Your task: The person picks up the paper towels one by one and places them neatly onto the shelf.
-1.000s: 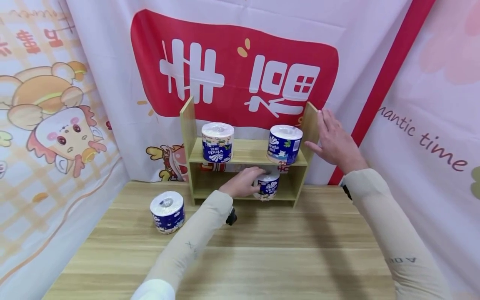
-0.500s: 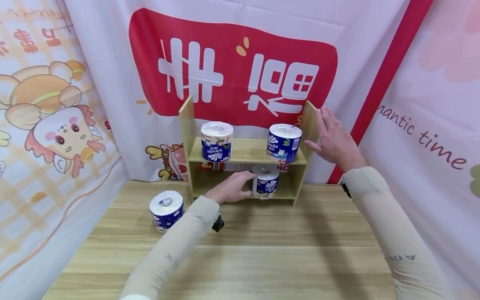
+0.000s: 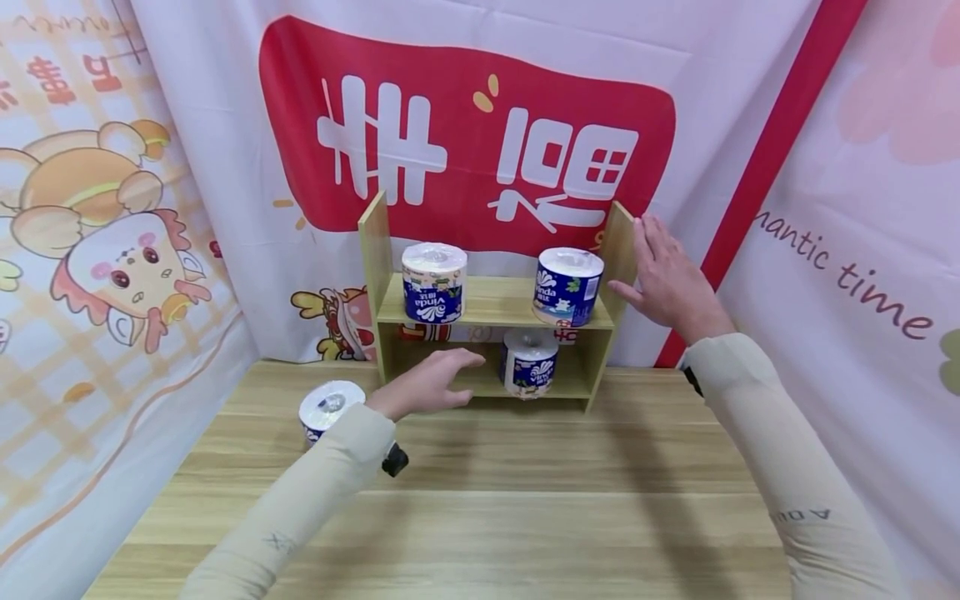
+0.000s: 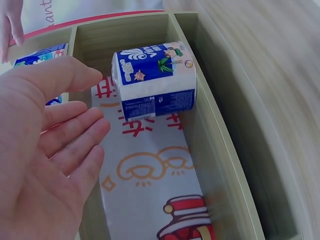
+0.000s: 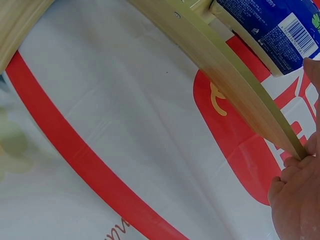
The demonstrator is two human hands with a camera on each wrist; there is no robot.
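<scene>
My left hand [image 3: 429, 385] is in front of the lower shelf's left part, fingers extended and holding nothing. A wrapped toilet paper roll [image 3: 529, 365] stands on the lower shelf, right of that hand and apart from it. The left wrist view shows this roll [image 4: 156, 82] beyond my spread thumb and fingers. With fairly straight fingers, my right hand [image 3: 672, 279] rests against the right side panel [image 3: 619, 250] of the small wooden shelf [image 3: 491, 300], its thumb by the front edge. In the right wrist view, that hand [image 5: 299, 195] touches the panel's end.
Two more rolls stand on the upper shelf, a left roll [image 3: 434, 283] and a right roll [image 3: 567, 286]. Another roll [image 3: 330, 407] sits on the wooden table [image 3: 525, 517] at left, partly hidden by my left sleeve. Printed cloth [image 3: 465, 150] hangs behind the shelf.
My left hand has let go of the roll on the lower shelf and moved left, away from it. That roll stays standing there. The right hand keeps its place on the side panel.
</scene>
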